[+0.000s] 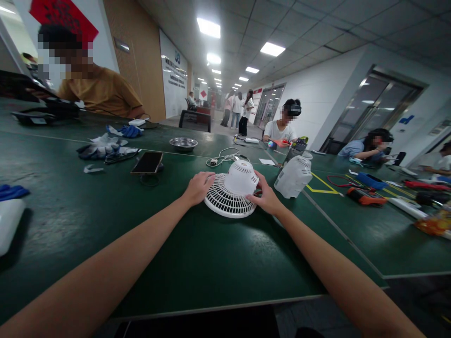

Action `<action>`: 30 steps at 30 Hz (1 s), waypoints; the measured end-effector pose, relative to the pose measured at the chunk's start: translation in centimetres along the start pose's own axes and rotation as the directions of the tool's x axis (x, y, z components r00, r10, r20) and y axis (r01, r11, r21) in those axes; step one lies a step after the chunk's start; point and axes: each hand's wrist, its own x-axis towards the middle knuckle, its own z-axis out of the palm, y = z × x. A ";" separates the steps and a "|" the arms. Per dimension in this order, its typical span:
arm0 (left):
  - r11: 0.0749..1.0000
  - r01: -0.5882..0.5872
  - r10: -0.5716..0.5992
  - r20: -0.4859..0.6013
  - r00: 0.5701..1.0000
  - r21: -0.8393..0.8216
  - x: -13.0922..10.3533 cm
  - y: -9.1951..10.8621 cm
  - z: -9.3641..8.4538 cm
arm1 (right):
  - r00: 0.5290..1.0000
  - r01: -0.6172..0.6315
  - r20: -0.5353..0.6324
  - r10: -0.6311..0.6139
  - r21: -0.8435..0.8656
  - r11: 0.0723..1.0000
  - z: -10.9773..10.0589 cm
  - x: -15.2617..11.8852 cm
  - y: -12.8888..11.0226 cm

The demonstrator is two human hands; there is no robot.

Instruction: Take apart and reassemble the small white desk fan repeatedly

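A white fan head (230, 199) lies on the green table with its round slatted grille down and its domed motor housing (242, 177) up. My left hand (200, 188) holds the grille's left rim, its fingers pressed together over the edge. On the other side, my right hand (267, 197) grips the fan head, thumb on the grille and fingers partly hidden behind the housing. Just beyond my right hand stands a white plastic fan base (294, 177), apart from it. A white cable (225, 157) lies loosely behind the fan head.
Left of me are a phone on a stand (148, 163), work gloves (105, 148), a metal bowl (183, 143) and a white case (10, 225). An orange-black multimeter (366, 196) and blue pouch (371, 180) lie right. People sit around the table (218, 267).
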 end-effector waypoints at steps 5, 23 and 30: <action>0.987 0.132 -0.121 0.112 0.986 -0.094 0.4 -1.6 0.0 | 1.000 0.020 0.010 -0.020 0.020 1.000 0.1 -0.2 -0.2; 0.991 0.116 -0.109 0.107 0.988 -0.069 0.7 -1.8 0.2 | 0.953 0.195 -0.178 -0.244 -0.251 0.948 0.6 0.8 -3.0; 0.991 0.118 -0.110 0.113 0.988 -0.068 0.6 -1.6 0.3 | 0.965 0.170 -0.132 -0.225 -0.334 0.927 0.4 1.2 -4.0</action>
